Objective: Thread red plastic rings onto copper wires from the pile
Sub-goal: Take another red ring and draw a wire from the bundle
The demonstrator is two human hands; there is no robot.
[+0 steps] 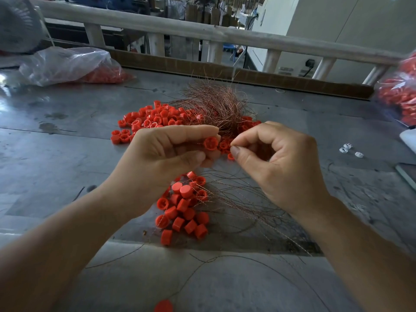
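Note:
My left hand (173, 149) pinches a red plastic ring (211, 143) between thumb and fingers, its open side turned to the right. My right hand (279, 158) pinches a thin copper wire at its fingertips (233, 146), right beside the ring. Behind the hands lies a loose pile of red rings (153, 119) and a tangled bundle of copper wires (216, 104). Below the hands sits a heap of red rings (182, 208) with wires (243, 199) trailing to the right.
The grey table (67, 154) has a cardboard strip (247, 75) along its far edge. Clear plastic bags of red rings lie at back left (74, 66) and at the right edge (400, 95). Small white pieces (349, 149) lie to the right. One red ring (163, 306) sits near the front.

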